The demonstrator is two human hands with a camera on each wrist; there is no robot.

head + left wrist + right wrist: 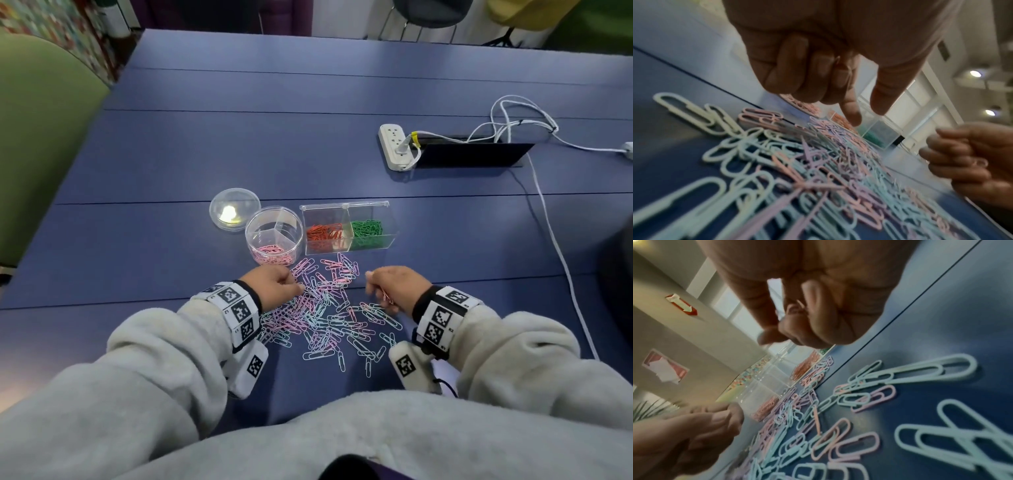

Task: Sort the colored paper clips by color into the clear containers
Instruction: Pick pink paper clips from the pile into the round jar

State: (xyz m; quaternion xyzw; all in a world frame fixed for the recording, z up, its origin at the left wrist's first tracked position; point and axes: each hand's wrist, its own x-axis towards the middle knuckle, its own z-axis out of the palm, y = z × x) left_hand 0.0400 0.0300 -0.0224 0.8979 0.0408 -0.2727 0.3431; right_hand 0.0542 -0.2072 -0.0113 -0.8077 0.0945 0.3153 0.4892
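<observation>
Three colours are binned: pink in the round container (274, 236), orange and green in the rectangular box (349, 228). Most pastel clips (329, 315) remain loose on the table (308, 137). Right hand (397, 287) clutches pink clips (387, 297); left hand (274, 286) has curled fingers over the pile, grasp unclear.

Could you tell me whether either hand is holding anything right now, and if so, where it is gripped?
The right hand holds pink paper clips inside its curled fingers. The left hand reaches into the loose pile; whether it holds a clip cannot be told.
</observation>
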